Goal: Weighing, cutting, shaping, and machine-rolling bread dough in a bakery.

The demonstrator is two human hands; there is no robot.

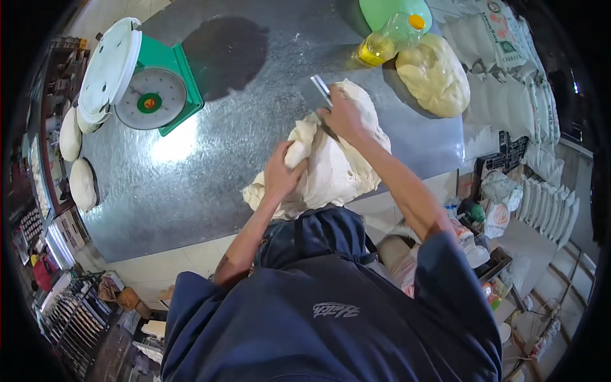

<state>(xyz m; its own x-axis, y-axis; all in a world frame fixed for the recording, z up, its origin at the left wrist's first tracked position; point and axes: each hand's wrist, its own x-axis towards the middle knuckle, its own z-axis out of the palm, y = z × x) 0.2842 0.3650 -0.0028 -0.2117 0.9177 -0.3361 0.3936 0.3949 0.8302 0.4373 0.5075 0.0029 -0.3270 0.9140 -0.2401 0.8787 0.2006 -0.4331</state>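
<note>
A big mass of pale dough [331, 169] lies at the near edge of the metal table, right in front of me. My left hand [284, 172] is closed around a lump on its left side. On the upper part of the dough, my right hand [345, 116] is wrapped round a dough scraper [321, 88]. The scraper's pale, straight edge sticks out past the fingers. Its lower part is mostly hidden by the hand and the dough.
A green dial scale [153, 95] with a white pan stands at the left, beside dough pieces [83, 184]. At the far right are a smooth dough ball [434, 76], an oil bottle [391, 39] and a green bowl [375, 9]. White sacks [509, 102] are stacked beyond the table [223, 159].
</note>
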